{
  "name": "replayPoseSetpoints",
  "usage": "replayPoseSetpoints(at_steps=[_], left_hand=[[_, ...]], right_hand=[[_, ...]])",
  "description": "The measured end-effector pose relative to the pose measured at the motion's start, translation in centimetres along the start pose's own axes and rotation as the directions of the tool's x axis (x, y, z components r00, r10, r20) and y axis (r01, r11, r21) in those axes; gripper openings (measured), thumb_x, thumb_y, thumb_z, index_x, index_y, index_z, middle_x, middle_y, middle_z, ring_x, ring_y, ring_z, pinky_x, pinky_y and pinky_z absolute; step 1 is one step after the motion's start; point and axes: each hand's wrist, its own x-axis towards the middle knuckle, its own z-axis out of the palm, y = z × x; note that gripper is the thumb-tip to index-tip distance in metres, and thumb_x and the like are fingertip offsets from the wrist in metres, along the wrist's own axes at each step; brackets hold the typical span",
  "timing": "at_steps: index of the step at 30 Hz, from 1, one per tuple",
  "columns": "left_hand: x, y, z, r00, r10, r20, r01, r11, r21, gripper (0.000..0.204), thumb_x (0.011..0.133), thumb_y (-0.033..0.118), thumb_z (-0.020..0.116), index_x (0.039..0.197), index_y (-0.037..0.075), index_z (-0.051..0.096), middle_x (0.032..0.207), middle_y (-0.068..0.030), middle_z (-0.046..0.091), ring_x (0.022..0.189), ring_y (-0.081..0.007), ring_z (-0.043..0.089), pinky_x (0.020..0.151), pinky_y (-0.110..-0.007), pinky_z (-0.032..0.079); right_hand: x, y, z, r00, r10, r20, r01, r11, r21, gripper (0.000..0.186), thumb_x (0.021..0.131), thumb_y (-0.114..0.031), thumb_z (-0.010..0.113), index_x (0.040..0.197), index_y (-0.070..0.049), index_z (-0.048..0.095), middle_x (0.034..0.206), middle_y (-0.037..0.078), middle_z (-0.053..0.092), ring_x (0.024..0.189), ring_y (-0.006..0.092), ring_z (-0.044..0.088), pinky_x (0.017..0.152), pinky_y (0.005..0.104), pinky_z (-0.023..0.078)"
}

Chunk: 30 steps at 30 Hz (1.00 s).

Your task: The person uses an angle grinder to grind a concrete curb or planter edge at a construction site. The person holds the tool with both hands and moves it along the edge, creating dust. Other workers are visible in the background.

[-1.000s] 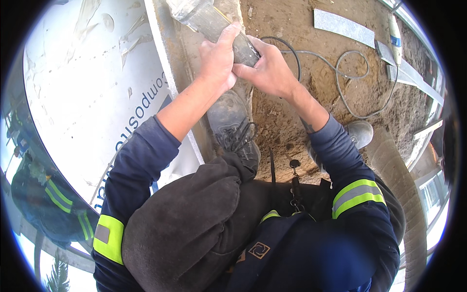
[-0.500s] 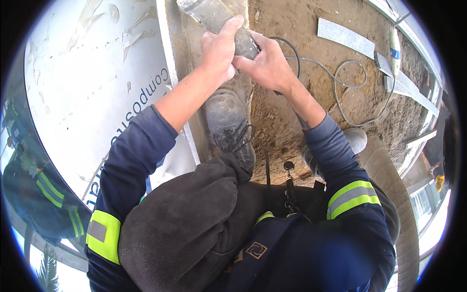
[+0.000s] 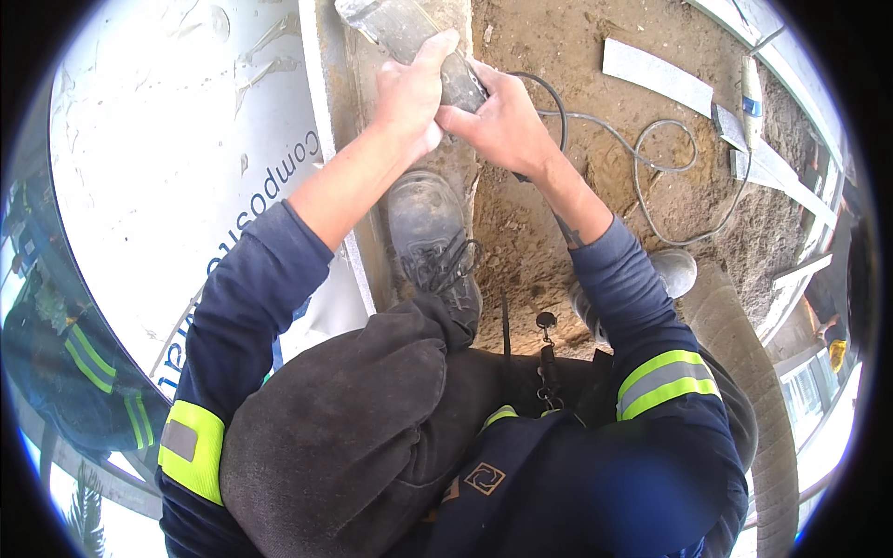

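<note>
Both of my hands grip a dusty grey slab-like tool or piece [image 3: 400,23] with a pale far end, at the top of the view over a grey ledge; its exact kind is unclear. My left hand [image 3: 409,98] wraps round its near part, thumb on top. My right hand [image 3: 498,126] holds the near end from the right, close against the left. A black cable [image 3: 556,98] runs beside my right hand. Below my hands my dusty grey boot [image 3: 423,223] rests on the ledge, beside a white film-covered panel [image 3: 177,149].
On the dirt ground [image 3: 539,242] at the right lie pale sheet strips [image 3: 656,74], a cream corded power tool [image 3: 751,102] and a looped grey cord [image 3: 642,214]. My other boot [image 3: 672,274] stands at the right. A glossy surface [image 3: 70,372] at the far left shows a reflection with reflective bands.
My hands and the held object have shifted a little up and to the right relative to my boot since a second ago. The grip looks the same.
</note>
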Motion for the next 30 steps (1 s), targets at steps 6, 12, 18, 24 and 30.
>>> replayPoseSetpoints(at_steps=[6, 12, 18, 24, 30], left_hand=[[-2.1, -1.3, 0.5, 0.999, -0.019, -0.035, 0.018, 0.999, -0.031, 0.026, 0.095, 0.012, 0.074, 0.116, -0.002, 0.066, 0.104, -0.0095, 0.071, 0.085, -0.0193, 0.071, 0.075, -0.038, 0.062], [-2.6, -1.3, 0.2, 0.998, -0.038, -0.048, 0.036, 0.998, -0.048, 0.025, 0.094, 0.01, 0.074, 0.114, -0.003, 0.067, 0.103, -0.0099, 0.07, 0.083, -0.0187, 0.07, 0.07, -0.038, 0.061], [-1.9, -1.0, 0.1, 0.999, -0.031, -0.044, 0.029, 0.999, -0.033, 0.022, 0.092, 0.011, 0.075, 0.109, -0.002, 0.069, 0.098, -0.0094, 0.071, 0.081, -0.0183, 0.069, 0.066, -0.037, 0.06], [-1.2, -0.2, 0.0, 1.0, -0.001, -0.029, 0.001, 1.0, 0.014, 0.028, 0.095, 0.017, 0.074, 0.117, 0.0, 0.068, 0.103, -0.0073, 0.072, 0.088, -0.0178, 0.071, 0.078, -0.035, 0.06], [-0.4, 0.5, 0.1, 0.998, 0.011, -0.063, -0.009, 1.0, 0.028, 0.026, 0.094, 0.019, 0.076, 0.109, 0.0, 0.068, 0.099, -0.0077, 0.072, 0.085, -0.0173, 0.071, 0.076, -0.036, 0.06]], right_hand=[[-2.6, -0.4, -0.4, 0.999, 0.046, 0.0, -0.046, 0.999, 0.012, 0.056, 0.079, -0.024, 0.08, 0.121, 0.009, 0.065, 0.08, 0.014, 0.073, 0.068, 0.0158, 0.067, 0.067, 0.0342, 0.056], [-3.1, -0.8, -0.2, 0.995, 0.096, 0.014, -0.097, 0.995, 0.012, 0.057, 0.079, -0.023, 0.079, 0.123, 0.009, 0.064, 0.076, 0.011, 0.071, 0.064, 0.0137, 0.064, 0.063, 0.0329, 0.054], [-2.3, 0.1, 0.0, 0.997, 0.07, 0.032, -0.071, 0.997, 0.024, 0.054, 0.083, -0.019, 0.077, 0.125, 0.011, 0.061, 0.08, 0.005, 0.068, 0.067, 0.0064, 0.057, 0.059, 0.0272, 0.049], [-1.3, -1.3, 0.5, 0.995, 0.094, 0.021, -0.095, 0.991, 0.089, 0.052, 0.08, -0.021, 0.077, 0.118, 0.012, 0.063, 0.071, 0.003, 0.065, 0.061, 0.0061, 0.054, 0.054, 0.0286, 0.047], [0.0, -0.5, 0.5, 0.998, 0.066, 0.016, -0.066, 0.997, 0.026, 0.051, 0.079, -0.022, 0.077, 0.116, 0.011, 0.064, 0.071, 0.003, 0.065, 0.061, 0.0075, 0.055, 0.055, 0.0295, 0.046]])
